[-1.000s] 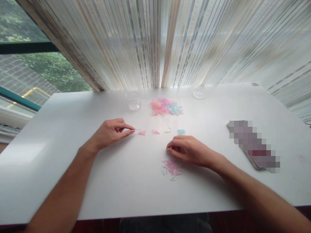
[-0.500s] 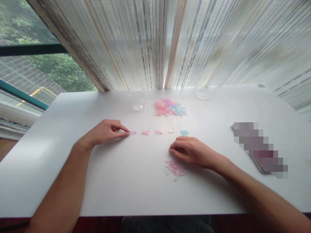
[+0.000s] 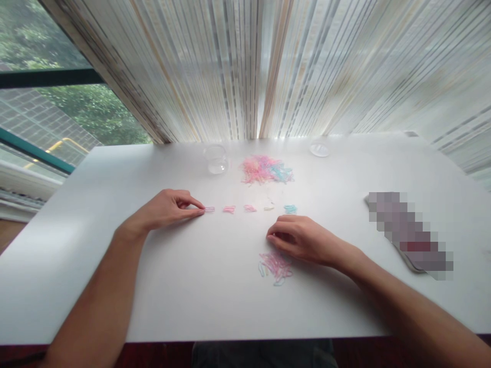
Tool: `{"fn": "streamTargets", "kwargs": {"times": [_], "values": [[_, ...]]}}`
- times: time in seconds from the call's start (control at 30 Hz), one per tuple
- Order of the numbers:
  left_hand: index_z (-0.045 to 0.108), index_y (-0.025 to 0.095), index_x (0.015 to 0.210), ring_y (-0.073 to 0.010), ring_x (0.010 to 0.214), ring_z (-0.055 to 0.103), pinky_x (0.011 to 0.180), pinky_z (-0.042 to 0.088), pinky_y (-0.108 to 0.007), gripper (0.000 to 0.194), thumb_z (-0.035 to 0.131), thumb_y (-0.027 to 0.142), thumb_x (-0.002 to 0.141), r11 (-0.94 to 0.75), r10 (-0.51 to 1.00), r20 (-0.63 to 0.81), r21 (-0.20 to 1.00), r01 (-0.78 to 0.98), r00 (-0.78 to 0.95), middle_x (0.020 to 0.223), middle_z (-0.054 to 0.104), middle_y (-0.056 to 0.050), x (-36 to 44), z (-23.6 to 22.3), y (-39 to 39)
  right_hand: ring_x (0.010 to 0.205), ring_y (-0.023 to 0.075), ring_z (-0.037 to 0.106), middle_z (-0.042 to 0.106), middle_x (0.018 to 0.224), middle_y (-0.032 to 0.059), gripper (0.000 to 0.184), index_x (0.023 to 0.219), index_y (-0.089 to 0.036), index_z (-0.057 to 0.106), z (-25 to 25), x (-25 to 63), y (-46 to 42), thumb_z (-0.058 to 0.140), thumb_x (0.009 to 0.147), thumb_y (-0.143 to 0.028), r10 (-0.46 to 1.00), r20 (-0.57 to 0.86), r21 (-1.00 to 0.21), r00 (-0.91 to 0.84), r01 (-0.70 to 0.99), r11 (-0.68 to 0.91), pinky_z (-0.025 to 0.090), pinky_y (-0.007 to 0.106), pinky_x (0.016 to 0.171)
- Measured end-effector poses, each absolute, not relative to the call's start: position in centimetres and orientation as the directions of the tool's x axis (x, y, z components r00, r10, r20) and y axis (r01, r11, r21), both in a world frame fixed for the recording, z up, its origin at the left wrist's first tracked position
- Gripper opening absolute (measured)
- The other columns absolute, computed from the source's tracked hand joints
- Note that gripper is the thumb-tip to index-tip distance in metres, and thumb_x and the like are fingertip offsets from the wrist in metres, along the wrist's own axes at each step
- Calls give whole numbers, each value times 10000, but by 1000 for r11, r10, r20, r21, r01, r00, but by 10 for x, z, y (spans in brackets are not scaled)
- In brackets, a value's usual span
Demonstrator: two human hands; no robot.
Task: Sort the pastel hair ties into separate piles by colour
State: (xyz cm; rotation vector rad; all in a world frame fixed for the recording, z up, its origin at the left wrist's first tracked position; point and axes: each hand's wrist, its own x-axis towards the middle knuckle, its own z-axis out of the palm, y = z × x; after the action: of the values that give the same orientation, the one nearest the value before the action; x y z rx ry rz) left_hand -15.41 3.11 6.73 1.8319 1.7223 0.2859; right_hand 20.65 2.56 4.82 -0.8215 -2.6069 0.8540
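My left hand (image 3: 174, 207) pinches the left end of a small pile of lilac rubber bands (image 3: 209, 209) lying on the white table. To its right, in one row, are a coral pile (image 3: 229, 209), a pink pile (image 3: 250, 208), a few pale yellow bands (image 3: 269, 208) and a turquoise pile (image 3: 290, 209). My right hand (image 3: 295, 236) rests just below the turquoise pile, thumb and forefinger closed together; anything between them is too small to make out. Loose mixed rubber bands (image 3: 275, 268), mostly pink and lilac, lie under that hand.
A large heap of pastel bands (image 3: 264, 169) lies farther back, between a clear round container (image 3: 217, 160) and a clear lid (image 3: 319, 150). A blurred-out flat object (image 3: 410, 235) lies on the table (image 3: 184, 296) at right. Striped curtains (image 3: 215, 66) hang behind.
Both hands hold almost the same positions. The view has shifted very slightly; the piles look the same.
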Motion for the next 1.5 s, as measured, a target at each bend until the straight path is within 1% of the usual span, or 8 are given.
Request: {"fn": "streamTargets", "kwargs": {"times": [0.33, 0.53, 0.67, 0.83, 0.93, 1.1, 1.3, 1.5], "values": [[814, 221, 923, -116, 628, 417, 561, 310, -232, 373, 703, 545, 775, -1, 968, -207, 557, 830, 140, 687, 515, 18, -155, 68, 30, 750, 166, 606, 673, 845, 58, 169, 952, -164, 723, 48, 206, 26, 558, 970, -191, 594, 77, -607, -801, 435, 665, 449, 281, 693], [790, 185, 923, -95, 562, 343, 541, 287, -233, 315, 703, 473, 831, -140, 977, -50, 586, 798, 208, 609, 374, 46, -130, 70, 24, 727, 160, 597, 671, 838, 53, 163, 943, -169, 717, 52, 207, 27, 554, 951, -167, 590, 60, -631, -805, 428, 647, 447, 275, 680], [777, 179, 888, -90, 554, 363, 556, 331, -225, 219, 679, 374, 876, -359, 900, 52, 652, 668, 433, 622, 502, 33, -88, 69, 8, 686, 135, 575, 668, 817, 31, 149, 937, -168, 716, 58, 211, 27, 577, 902, -128, 591, 36, -670, -806, 419, 612, 431, 251, 653], [775, 231, 1023, -102, 632, 542, 627, 383, -224, 178, 676, 283, 884, -516, 748, 0, 630, 580, 664, 780, 713, 9, -49, 63, -10, 646, 114, 544, 648, 746, -4, 136, 868, -171, 711, 66, 213, 27, 595, 845, -104, 582, -21, -699, -813, 428, 573, 409, 235, 638], [766, 244, 1041, -98, 632, 559, 621, 379, -217, 190, 678, 263, 874, -517, 724, -53, 618, 592, 688, 829, 740, 18, -41, 58, -11, 637, 111, 538, 637, 733, -11, 119, 846, -171, 714, 68, 213, 26, 616, 821, -108, 558, -70, -703, -827, 438, 560, 405, 232, 632], [779, 257, 996, -106, 608, 538, 600, 358, -208, 176, 697, 275, 842, -497, 708, -135, 602, 625, 693, 714, 671, 32, -30, 62, -4, 671, 123, 560, 666, 770, 2, 106, 832, -169, 719, 68, 214, 27, 633, 802, -113, 528, -110, -707, -842, 440, 554, 413, 238, 642], [789, 238, 920, -112, 631, 530, 590, 357, -207, 146, 686, 275, 824, -406, 703, -254, 624, 668, 664, 703, 621, 24, -24, 76, 4, 686, 128, 560, 664, 786, 4, 90, 827, -166, 708, 67, 216, 27, 638, 790, -122, 505, -99, -704, -857, 419, 573, 422, 244, 655], [772, 183, 903, -101, 619, 485, 583, 385, -192, 149, 691, 256, 802, -343, 750, -186, 712, 613, 635, 679, 547, 25, -37, 75, -6, 623, 110, 487, 604, 714, -12, 89, 746, -161, 659, 64, 214, 27, 609, 809, -123, 512, -49, -685, -858, 401, 608, 385, 235, 616]]}}
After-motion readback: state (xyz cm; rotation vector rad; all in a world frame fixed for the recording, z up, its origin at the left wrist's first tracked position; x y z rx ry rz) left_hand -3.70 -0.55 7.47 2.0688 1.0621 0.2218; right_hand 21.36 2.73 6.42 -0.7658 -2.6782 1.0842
